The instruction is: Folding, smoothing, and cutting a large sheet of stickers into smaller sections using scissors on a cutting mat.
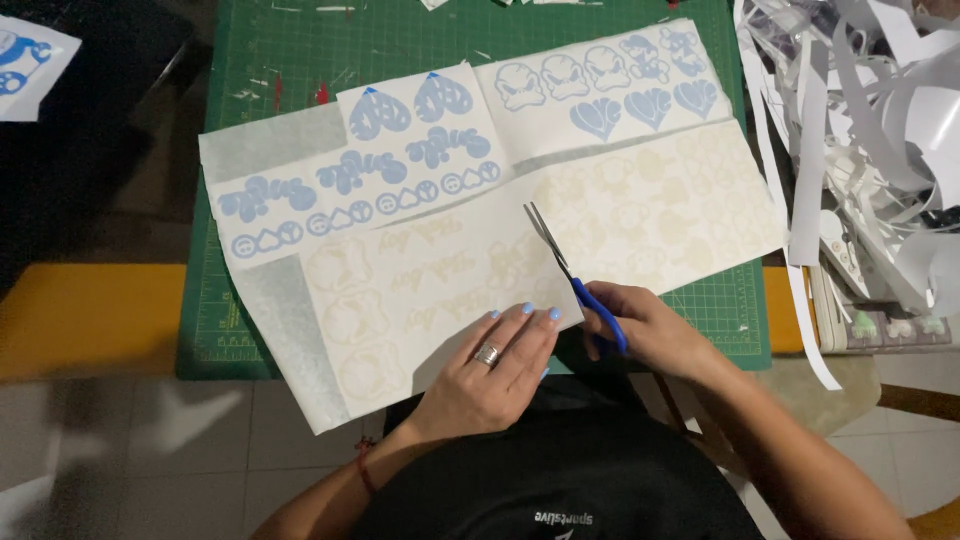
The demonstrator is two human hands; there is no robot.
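Flat and open, the left hand presses its spread fingers on the near edge of the cream sticker sheet, a ring on one finger and pale blue polish on the nails. That sheet lies slanted across the green cutting mat, its lower left corner hanging past the mat's near edge over the tiled floor. Its pale shapes are faint against the backing. Above it on the mat lies a sheet of blue stickers with lettering, hearts and small round symbols, touching the cream one along its top edge. Further right, a second blue sheet carries face shapes and hearts. Just right of the left hand, the right hand is closed around the blue handles of the scissors. The blades are parted and point up and to the left, into the cream sheet from its near edge. At the far right, a heap of white paper offcuts sits beside the mat, strips trailing toward the floor.
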